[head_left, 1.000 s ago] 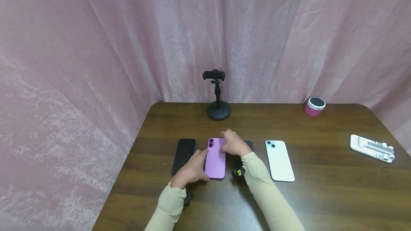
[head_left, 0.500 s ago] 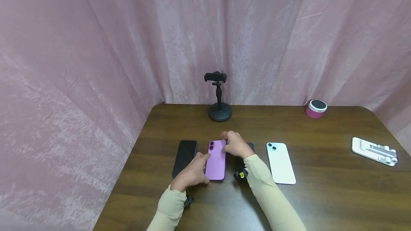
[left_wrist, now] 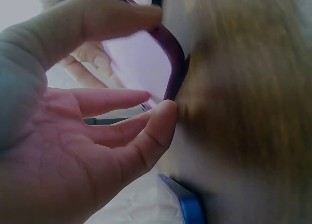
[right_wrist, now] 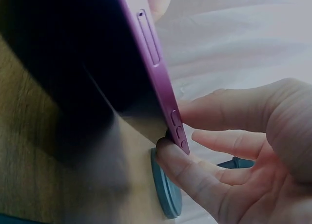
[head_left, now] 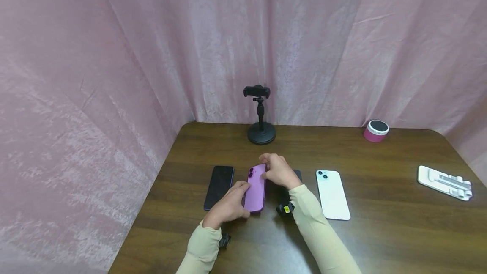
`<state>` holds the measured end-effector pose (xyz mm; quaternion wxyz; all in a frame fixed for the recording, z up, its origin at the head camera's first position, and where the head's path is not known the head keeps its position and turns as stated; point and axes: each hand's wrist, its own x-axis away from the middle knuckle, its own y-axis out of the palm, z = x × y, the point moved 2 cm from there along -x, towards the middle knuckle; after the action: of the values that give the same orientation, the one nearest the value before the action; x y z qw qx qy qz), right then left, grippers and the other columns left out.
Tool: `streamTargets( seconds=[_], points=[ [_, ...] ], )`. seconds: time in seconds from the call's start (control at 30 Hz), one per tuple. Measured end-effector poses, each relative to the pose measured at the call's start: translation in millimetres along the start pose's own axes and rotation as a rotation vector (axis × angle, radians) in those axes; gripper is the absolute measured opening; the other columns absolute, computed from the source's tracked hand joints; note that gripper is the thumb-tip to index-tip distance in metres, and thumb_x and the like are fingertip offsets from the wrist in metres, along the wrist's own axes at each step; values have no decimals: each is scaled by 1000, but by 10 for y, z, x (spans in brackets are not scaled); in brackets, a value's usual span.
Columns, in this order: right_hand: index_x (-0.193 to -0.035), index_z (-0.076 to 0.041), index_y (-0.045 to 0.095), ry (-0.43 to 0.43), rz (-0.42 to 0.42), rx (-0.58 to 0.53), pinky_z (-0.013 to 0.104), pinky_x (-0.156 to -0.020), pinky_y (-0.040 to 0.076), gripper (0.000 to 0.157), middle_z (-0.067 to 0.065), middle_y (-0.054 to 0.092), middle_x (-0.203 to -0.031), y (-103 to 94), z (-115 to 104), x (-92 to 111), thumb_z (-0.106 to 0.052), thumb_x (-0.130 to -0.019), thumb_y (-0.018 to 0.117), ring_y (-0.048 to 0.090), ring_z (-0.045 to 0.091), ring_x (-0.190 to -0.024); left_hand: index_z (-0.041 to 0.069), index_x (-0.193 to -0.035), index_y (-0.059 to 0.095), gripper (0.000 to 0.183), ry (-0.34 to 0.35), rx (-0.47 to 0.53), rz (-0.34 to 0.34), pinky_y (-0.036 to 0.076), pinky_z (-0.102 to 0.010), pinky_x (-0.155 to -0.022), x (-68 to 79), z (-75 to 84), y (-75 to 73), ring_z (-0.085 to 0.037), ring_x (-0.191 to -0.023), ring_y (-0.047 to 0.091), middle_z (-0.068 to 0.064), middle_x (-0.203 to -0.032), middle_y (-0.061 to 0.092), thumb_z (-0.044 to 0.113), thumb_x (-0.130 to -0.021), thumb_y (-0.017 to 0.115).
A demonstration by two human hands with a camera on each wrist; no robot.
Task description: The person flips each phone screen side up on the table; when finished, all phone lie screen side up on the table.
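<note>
A purple smartphone (head_left: 254,193) is tilted over the table, camera side facing the head view, its right edge raised. My right hand (head_left: 280,172) pinches its upper right part; in the right wrist view, thumb and fingers hold the purple frame (right_wrist: 163,85) near the side buttons, the dark screen showing. At the lower left, my left hand (head_left: 227,204) holds the phone's edges between thumb and fingers. The left wrist view has those fingers round the bottom corner of the purple phone (left_wrist: 141,63). A black-screened phone (head_left: 218,187) lies beside my left hand.
Another dark phone (head_left: 297,174) is mostly hidden beneath my right arm. Right of it lies a white phone (head_left: 333,195). A black phone stand (head_left: 261,133) rises at the back. Farther right are a pink-and-white round device (head_left: 376,131) and a white folded stand (head_left: 444,183).
The purple phone lay flat before; its right edge has now been raised, so it tilts to the left. Both hands have stayed at nearly the same places.
</note>
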<state>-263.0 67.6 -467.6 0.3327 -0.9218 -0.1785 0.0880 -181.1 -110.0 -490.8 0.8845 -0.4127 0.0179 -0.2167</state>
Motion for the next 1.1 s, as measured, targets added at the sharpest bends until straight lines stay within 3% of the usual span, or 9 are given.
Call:
streamTargets(
  seconds=[0.2,0.4,0.53,0.77,1.1],
  points=[
    [-124,10,63,-23,1,-4,44,-83,55,50,25,68,-119,-23,-51,11,6,-77,79,67,31,-96,-5,-149,42,95,13,60,-7,47,-47,-97,-1,6,9,-30,-118,52,-20,-142,48,28,-73,89],
    [-125,10,62,-37,0,-27,43,-83,56,51,24,69,-116,-21,-98,29,7,-77,78,68,31,-97,0,-155,35,98,-24,152,-26,51,-46,-90,-3,4,15,-28,-112,55,-21,-141,47,45,-81,81],
    [-128,10,61,-34,-17,-80,43,-85,56,52,24,69,-117,-22,-140,52,9,-79,76,69,32,-101,0,-156,33,97,-17,198,-20,53,-42,-85,-4,-3,9,-27,-110,58,-22,-137,51,43,-83,80],
    [-131,9,58,-68,-55,-148,46,-90,54,55,26,66,-121,0,-142,54,5,-81,79,67,36,-108,7,-158,33,90,-31,253,-31,52,-46,-90,36,-7,-63,-27,-112,60,-19,-136,57,37,-86,78],
    [-142,13,45,-68,-132,-279,49,-100,48,75,32,54,-138,84,-65,16,-7,-82,84,56,42,-126,9,-159,31,84,53,341,-36,53,-43,-91,63,-78,-134,-27,-115,62,-17,-135,59,25,-91,77]
  ],
)
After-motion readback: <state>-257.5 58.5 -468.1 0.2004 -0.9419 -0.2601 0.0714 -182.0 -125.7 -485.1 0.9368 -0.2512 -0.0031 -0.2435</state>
